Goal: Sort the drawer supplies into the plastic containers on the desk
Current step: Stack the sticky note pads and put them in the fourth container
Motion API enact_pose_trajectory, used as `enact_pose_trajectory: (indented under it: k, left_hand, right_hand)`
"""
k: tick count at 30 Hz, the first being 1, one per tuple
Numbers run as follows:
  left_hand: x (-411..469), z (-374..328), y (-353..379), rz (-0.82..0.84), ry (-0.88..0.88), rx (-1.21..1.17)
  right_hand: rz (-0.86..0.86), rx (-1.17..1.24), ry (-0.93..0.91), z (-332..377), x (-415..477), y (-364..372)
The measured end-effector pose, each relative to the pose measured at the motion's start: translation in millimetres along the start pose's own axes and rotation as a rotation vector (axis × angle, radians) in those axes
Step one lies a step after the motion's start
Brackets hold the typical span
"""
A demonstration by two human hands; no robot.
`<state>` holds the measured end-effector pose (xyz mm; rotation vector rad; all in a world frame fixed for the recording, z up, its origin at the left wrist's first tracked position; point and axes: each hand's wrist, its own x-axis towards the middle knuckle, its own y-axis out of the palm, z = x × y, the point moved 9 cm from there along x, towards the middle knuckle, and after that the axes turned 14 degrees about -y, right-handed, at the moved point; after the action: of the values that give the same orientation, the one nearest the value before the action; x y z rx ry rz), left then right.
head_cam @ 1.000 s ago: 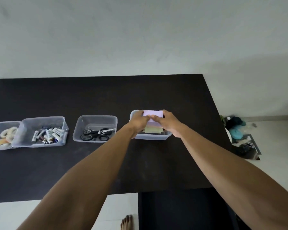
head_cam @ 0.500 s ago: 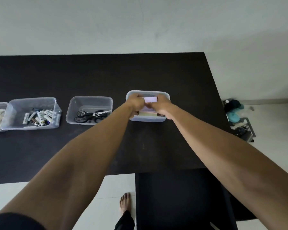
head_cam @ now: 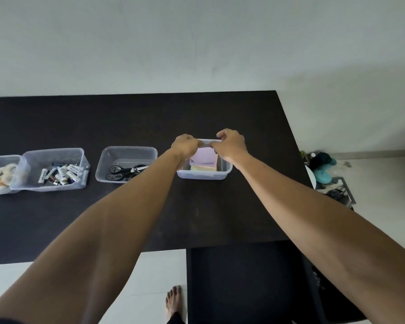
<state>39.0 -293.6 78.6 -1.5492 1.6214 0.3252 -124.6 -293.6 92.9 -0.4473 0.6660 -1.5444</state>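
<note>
Near the worktop's (head_cam: 126, 118) right edge, a clear container (head_cam: 204, 176) lies with its long axis parallel to the near edge. It holds a stack of sticky notes (head_cam: 205, 156), a lilac pad skewed atop a pale yellow one. The left hand (head_cam: 185, 145) and right hand (head_cam: 232, 143) hover at its far rim with fingers curled; whether they grip anything cannot be told. Toward the left edge sit three more tubs: scissors (head_cam: 124, 171) with blades pointing right, batteries (head_cam: 59, 175), and tape rolls (head_cam: 2, 173).
</note>
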Motion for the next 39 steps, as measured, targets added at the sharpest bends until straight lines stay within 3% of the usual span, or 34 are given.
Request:
enact_pose_trajectory:
  k: [9, 18, 39]
  left_hand:
    - [-62.1, -1.6, -8.5, -0.017, 0.080, -0.033]
    - [-136.7, 42.3, -4.4, 0.045, 0.059, -0.080]
    - [-310.1, 168.4, 41.4, 0.091, 0.152, -0.038]
  right_hand:
    - [-0.004, -0.002, -0.108, 31.3, -42.8, -41.1]
    - [0.003, 0.004, -0.163, 47.4, -110.3, -65.4]
    - [-0.067, 0.042, -0.122, 26.1, -365.5, -103.7]
